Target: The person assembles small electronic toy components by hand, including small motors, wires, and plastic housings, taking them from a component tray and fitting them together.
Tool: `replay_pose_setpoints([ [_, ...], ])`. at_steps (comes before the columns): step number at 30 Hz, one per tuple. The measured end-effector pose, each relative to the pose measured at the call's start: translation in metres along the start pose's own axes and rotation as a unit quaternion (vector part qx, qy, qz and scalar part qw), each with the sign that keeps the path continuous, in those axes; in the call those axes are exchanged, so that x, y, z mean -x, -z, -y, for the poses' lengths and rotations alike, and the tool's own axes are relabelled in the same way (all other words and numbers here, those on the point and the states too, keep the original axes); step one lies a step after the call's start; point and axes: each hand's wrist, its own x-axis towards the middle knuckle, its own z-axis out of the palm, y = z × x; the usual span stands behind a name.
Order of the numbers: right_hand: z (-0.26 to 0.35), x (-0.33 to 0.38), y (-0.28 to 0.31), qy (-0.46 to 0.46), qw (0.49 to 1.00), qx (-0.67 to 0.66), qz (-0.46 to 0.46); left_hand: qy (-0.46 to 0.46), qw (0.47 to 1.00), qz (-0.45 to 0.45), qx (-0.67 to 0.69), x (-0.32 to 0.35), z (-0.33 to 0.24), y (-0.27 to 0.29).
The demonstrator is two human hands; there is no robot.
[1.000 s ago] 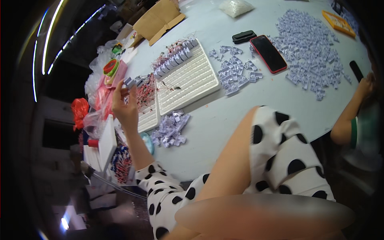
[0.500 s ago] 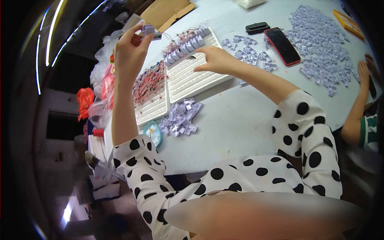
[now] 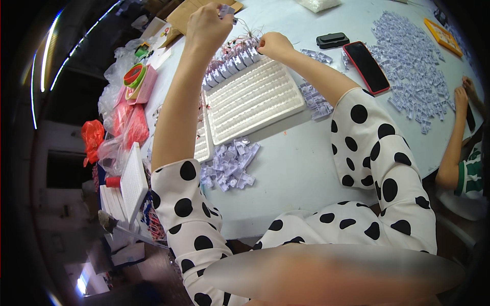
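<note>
My left hand (image 3: pixel 209 28) is raised over the far end of the white ribbed tray (image 3: pixel 255 107), its fingers closed on a small pale-lavender plastic piece (image 3: pixel 226 10). At the far right end of a row of similar plastic pieces with thin wires (image 3: pixel 232 66), my right hand (image 3: pixel 275 47) has its fingertips pinched together. What they hold is too small to make out. That row lies along the tray's far side, with red and white wires behind it. A second white tray (image 3: pixel 203 145) is mostly covered by my left forearm. Loose lavender pieces (image 3: pixel 229 166) are heaped at the tray's near edge.
Right of the tray lie more loose pieces (image 3: pixel 315 99), a black case (image 3: pixel 333 40), a red-edged phone (image 3: pixel 366 68) and a large spread of pieces (image 3: pixel 408 66). Another person's hand (image 3: pixel 461 94) is at the right edge. A pink basket (image 3: pixel 144 84) and plastic bags stand left.
My left hand has moved farther away and right with the plastic piece. My right hand has gone from spread fingers over the tray to a pinch at the row's far end.
</note>
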Motion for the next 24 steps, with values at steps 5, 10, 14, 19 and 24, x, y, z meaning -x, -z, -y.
replay_pose_setpoints([
  [5, -0.028, -0.013, -0.019, -0.046, 0.997, -0.027, -0.061, -0.055, 0.997, -0.018, -0.048, -0.001, 0.030, -0.035],
  [10, -0.022, -0.015, -0.036, -0.069, 0.995, -0.040, -0.054, 0.000, 1.000, 0.010, -0.008, 0.016, 0.037, -0.047],
  [14, -0.009, -0.014, -0.044, -0.100, 0.993, -0.016, -0.054, 0.006, 1.000, 0.009, 0.001, 0.024, 0.048, -0.056],
  [19, -0.011, -0.011, -0.050, -0.124, 0.990, 0.013, -0.070, -0.031, 0.999, -0.014, 0.003, 0.028, 0.050, -0.063],
  [24, -0.010, -0.008, -0.051, -0.091, 0.992, 0.041, -0.075, -0.014, 1.000, -0.006, 0.023, 0.034, 0.050, -0.065],
])
